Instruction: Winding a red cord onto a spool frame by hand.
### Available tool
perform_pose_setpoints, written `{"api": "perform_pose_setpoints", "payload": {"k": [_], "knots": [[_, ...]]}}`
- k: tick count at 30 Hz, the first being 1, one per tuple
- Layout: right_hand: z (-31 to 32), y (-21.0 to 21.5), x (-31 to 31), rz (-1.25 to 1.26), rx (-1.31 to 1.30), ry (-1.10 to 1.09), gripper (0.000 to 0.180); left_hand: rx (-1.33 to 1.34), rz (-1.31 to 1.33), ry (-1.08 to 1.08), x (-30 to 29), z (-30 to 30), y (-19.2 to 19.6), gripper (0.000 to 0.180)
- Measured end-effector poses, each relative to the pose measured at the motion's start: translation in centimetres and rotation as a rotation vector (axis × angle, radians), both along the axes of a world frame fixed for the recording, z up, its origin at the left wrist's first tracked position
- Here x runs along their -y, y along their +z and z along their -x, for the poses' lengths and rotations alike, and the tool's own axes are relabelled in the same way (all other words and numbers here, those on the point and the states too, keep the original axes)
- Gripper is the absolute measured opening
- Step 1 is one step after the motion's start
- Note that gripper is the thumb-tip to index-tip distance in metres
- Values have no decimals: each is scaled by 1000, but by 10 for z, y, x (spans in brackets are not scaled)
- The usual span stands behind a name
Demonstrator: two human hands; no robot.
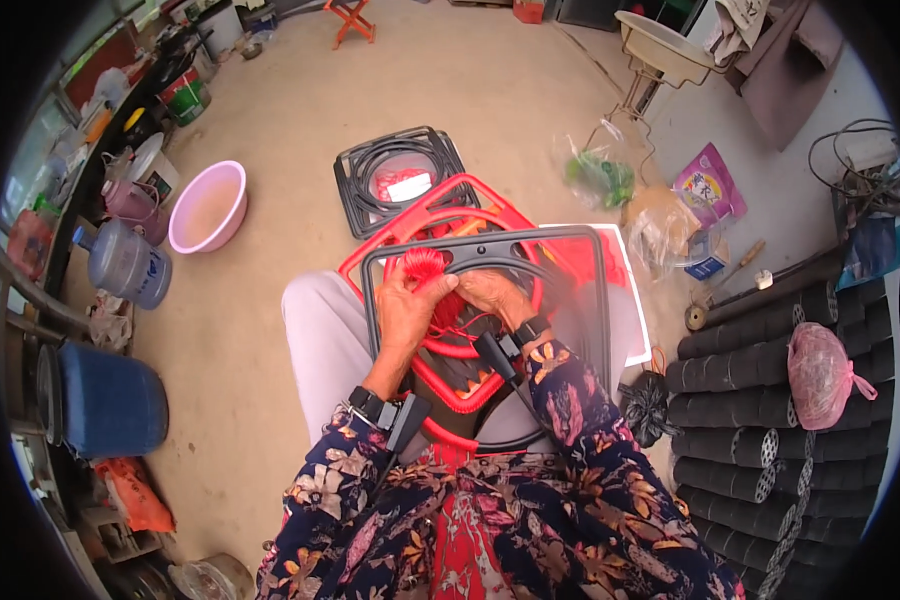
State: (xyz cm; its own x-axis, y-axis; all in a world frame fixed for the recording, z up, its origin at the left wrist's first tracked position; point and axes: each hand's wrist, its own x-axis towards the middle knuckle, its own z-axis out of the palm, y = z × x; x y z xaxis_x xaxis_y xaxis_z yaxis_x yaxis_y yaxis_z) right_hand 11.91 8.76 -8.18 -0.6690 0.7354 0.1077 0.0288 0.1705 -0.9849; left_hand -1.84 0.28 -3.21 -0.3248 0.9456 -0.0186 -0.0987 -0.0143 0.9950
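Note:
My left hand [408,308] is closed around a bundle of thin red strands [425,265], some of which trail loosely below it. Close beside it, my right hand [495,295] has its fingers curled together by the left thumb, at the edge of a black rounded-square frame [600,300]. What the right fingers pinch is hidden. The black frame lies over my lap, partly blurred on its right side. Under it sits a red frame [370,245] of similar shape, with red and dark pieces showing through its opening.
Ahead on the floor lie black frames [355,195] with a bag of red pieces. Left are a pink basin [238,215], a water jug [135,268] and a blue bucket [120,400]. On the right are a white-edged red board [642,330], plastic bags and stacked black perforated cylinders [730,410].

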Motion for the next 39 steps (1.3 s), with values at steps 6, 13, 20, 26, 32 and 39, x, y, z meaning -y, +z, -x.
{"api": "perform_pose_setpoints", "payload": {"k": [6,13,20,26,32,39], "knots": [[-4,40,37,121,-75,-214,25,-32,66,0,2,6,-7,34],[-5,126,51,-885,419,-487,37,-175,50,82,0,-4,1,34],[32,136,28,-397,47,-352,30,-404,221,164,8,9,14,44],[23,151,18,177,-451,-435,23,-389,101,107,5,1,11,52],[-41,193,-8,530,-911,-481,34,-509,168,142,9,5,13,46],[-127,197,63,795,-754,-278,38,-411,100,110,9,5,3,45]]}}
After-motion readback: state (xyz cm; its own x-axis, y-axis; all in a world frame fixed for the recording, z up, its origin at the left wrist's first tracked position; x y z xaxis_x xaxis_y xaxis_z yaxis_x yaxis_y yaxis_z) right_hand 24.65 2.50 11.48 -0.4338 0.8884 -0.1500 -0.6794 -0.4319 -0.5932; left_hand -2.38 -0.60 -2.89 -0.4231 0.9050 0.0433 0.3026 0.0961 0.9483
